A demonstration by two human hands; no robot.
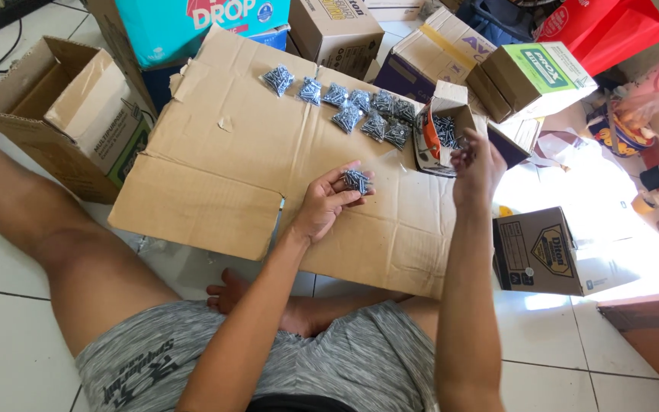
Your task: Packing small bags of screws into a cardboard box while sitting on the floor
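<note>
Sitting on the tiled floor, the person works over a flattened cardboard sheet (253,152): above its near middle the left hand (328,202) pinches a small clear bag of screws (357,181) between thumb and fingertips. Just right of that, over the sheet's right edge, the right hand (476,168) hangs with fingers loosely curled, and whether it grips anything I cannot tell. Farther back, a small open box of screws (445,130) sits at the sheet's far right, with a row of filled screw bags (345,103) along the sheet's far side.
</note>
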